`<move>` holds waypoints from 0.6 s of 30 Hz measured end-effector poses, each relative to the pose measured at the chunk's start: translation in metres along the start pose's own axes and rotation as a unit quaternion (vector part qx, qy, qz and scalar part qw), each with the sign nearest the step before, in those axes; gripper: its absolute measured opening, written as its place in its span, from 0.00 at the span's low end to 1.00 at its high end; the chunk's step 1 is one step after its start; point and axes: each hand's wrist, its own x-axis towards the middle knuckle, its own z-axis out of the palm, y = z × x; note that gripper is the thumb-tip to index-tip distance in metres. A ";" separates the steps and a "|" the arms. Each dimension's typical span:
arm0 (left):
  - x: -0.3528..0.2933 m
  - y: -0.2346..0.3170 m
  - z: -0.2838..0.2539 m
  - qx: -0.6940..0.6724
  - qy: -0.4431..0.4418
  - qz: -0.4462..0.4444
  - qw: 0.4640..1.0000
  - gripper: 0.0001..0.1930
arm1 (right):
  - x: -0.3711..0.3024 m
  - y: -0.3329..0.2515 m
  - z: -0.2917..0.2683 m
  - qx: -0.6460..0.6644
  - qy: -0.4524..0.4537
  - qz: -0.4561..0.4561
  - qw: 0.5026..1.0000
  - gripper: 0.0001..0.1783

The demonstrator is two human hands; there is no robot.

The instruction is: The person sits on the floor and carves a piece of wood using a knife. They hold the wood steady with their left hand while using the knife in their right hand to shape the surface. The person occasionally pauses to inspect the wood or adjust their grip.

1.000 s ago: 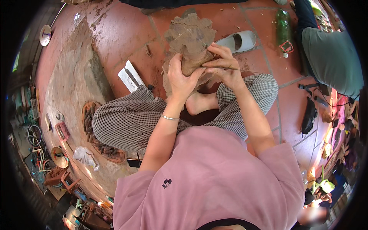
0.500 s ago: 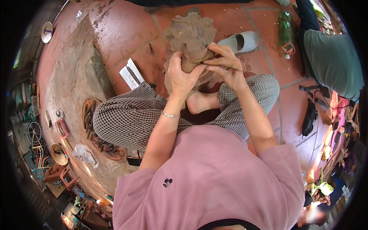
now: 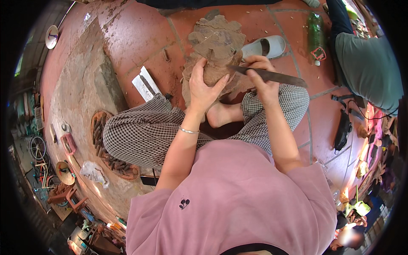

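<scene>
My left hand (image 3: 203, 87) is closed on the near end of a brown, dry, layered bundle (image 3: 216, 38), thumb and fingers around it. The bundle looks like stacked leaves, with ragged, scalloped edges and a paler line across its top. More brown layers lie under it, in front of my bare foot (image 3: 225, 114). My right hand (image 3: 264, 80) grips a long, dark, flat knife (image 3: 284, 78), fingers above and thumb below. Its narrow end points left and meets or overlaps the bundle's right side; its broad end sticks out to the right.
A grey slipper (image 3: 276, 46) and a green bottle (image 3: 316, 36) lie on the red tiles. White paper with a dark strip (image 3: 146, 85) lies by my left knee. A round tray of brown pieces (image 3: 97, 131) sits on the stone slab (image 3: 76, 89). Another person's grey-green sleeve (image 3: 367, 68) is at right.
My right hand has drawn back to the right from the bundle, and the knife now shows broadside. The bundle's far part has shifted slightly right; my left hand stays nearly in place.
</scene>
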 end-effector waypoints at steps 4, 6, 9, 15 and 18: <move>0.004 0.013 0.000 0.006 0.000 -0.049 0.999 0.29 | -0.021 -0.010 -0.017 0.078 0.077 0.135 0.985 0.06; 0.000 0.005 0.001 -0.022 0.006 -0.046 0.999 0.28 | -0.026 -0.018 -0.014 -0.043 0.055 0.093 0.993 0.06; -0.005 -0.001 0.000 -0.080 0.012 -0.081 0.993 0.28 | -0.032 -0.020 -0.008 -0.126 0.013 0.088 0.988 0.12; -0.013 -0.023 -0.008 -0.152 -0.040 0.003 0.988 0.42 | -0.039 -0.032 0.008 -0.105 -0.149 0.091 0.979 0.16; -0.008 -0.019 -0.015 -0.154 -0.075 -0.025 0.985 0.47 | -0.037 -0.037 0.014 -0.132 -0.204 0.078 0.967 0.14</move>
